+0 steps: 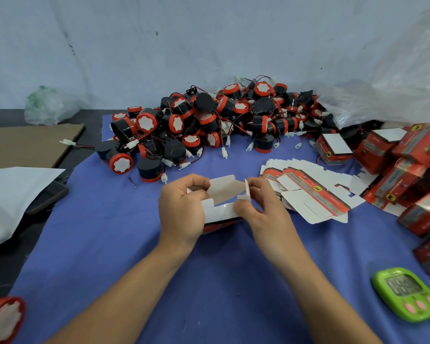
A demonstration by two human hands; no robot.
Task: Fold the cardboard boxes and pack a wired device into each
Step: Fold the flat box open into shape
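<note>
One cardboard box (221, 209) is being folded over the blue cloth (209, 281), in front of the person, its white flaps standing open at the top. Here the left hand (181, 214) is gripping its left wall with curled fingers; the right hand (263, 209) is pinching the right flap. Step judged: box forming, nothing loaded yet. The next move is probably calling for tucking the flaps shut, then picking from the pile of wired devices (209, 120) just beyond; flat blanks (315, 197) are lying to the right
</note>
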